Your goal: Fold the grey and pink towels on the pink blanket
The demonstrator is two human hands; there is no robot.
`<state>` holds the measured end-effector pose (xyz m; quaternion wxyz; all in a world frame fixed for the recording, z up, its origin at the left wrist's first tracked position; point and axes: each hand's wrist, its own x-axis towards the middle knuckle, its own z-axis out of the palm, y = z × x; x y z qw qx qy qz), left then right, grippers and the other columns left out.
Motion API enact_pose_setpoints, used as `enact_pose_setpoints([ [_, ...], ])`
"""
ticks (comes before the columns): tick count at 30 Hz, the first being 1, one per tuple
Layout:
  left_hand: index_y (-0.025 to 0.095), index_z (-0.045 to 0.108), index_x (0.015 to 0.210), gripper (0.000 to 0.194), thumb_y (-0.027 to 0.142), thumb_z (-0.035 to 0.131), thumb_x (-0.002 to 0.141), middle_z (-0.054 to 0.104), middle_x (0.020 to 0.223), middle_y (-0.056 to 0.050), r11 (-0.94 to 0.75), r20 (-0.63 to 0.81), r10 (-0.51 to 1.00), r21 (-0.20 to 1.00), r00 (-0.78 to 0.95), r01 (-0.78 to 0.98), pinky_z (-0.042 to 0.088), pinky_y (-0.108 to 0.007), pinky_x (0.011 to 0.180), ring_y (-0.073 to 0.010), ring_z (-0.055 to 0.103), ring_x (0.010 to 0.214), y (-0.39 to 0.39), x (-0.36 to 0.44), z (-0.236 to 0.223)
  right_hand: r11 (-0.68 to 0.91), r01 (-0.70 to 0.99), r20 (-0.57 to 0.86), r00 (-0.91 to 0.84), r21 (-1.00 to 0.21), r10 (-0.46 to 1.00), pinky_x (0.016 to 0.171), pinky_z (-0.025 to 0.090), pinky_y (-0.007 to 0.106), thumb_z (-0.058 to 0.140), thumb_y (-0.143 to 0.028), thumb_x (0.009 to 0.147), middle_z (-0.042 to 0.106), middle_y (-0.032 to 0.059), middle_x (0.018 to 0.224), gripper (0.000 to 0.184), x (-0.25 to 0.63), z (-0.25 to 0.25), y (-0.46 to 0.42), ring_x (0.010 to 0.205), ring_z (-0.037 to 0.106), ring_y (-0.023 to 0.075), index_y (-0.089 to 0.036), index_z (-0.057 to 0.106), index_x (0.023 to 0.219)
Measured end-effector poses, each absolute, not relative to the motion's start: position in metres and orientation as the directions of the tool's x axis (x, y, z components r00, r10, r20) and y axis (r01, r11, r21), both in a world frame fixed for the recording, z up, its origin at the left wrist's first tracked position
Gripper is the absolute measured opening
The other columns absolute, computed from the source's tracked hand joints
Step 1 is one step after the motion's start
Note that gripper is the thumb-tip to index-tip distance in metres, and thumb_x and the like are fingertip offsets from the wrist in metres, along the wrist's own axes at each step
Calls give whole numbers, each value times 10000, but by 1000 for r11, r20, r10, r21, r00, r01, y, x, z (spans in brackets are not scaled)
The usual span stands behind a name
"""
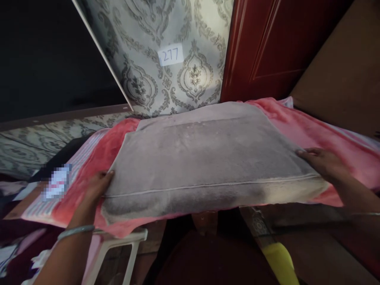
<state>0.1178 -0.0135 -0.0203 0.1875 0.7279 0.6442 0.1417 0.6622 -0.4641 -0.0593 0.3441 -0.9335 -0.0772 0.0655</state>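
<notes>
A grey plush towel [190, 158] is spread wide over a pink blanket [314, 138]. A pale stitched line runs along its near edge, and the front strip droops over the edge of the surface. At the towel's left side, my left hand [96, 188] is closed, its thumb on top of the cloth and the fingers partly hidden. On the opposite side my right hand [325, 162] pinches the right edge with thumb and fingers. Some creases and faint pale specks show on the towel's upper half.
Behind stands a patterned wall [166, 23] with a paper marked 277 [171, 54]. A dark screen [53, 59] is at left, a red door [264, 43] at right. Below are a white plastic stool [133, 239] and a yellow object [280, 261]. A blurred packet [57, 184] lies left.
</notes>
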Motion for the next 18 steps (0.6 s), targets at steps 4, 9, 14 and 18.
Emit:
enact_pose_setpoints([
  [4,204,555,653,267,416,521,812,562,564,-3,-127,-15,989,417,146,900,382,-262,563,-215,582,651,-17,114,-20,-819,243,129,970,-521,205,596,350,343,724,-323,862,717,233,942,473,665,-73,-466,572,526,169,-11,691,1216],
  [9,217,556,660,255,443,545,778,602,631,-21,-101,-48,991,379,128,920,406,-291,614,-244,609,709,-21,117,-12,-883,262,163,963,-389,214,527,298,347,723,-273,836,688,197,718,279,673,-85,-472,470,430,156,-19,776,940],
  [14,210,570,703,296,487,499,781,622,666,-42,-140,-34,986,354,162,925,398,-294,608,-252,621,729,-26,116,-14,-851,378,337,906,-364,258,442,251,344,649,-542,832,580,129,529,437,686,-103,-482,380,301,139,-128,733,718],
  [18,222,554,660,357,529,436,798,607,635,-58,-142,7,989,316,147,938,396,-308,606,-267,625,729,-26,108,-21,-835,474,380,853,-278,358,426,283,363,536,-660,843,527,97,467,508,711,-127,-503,334,362,185,-213,668,640],
])
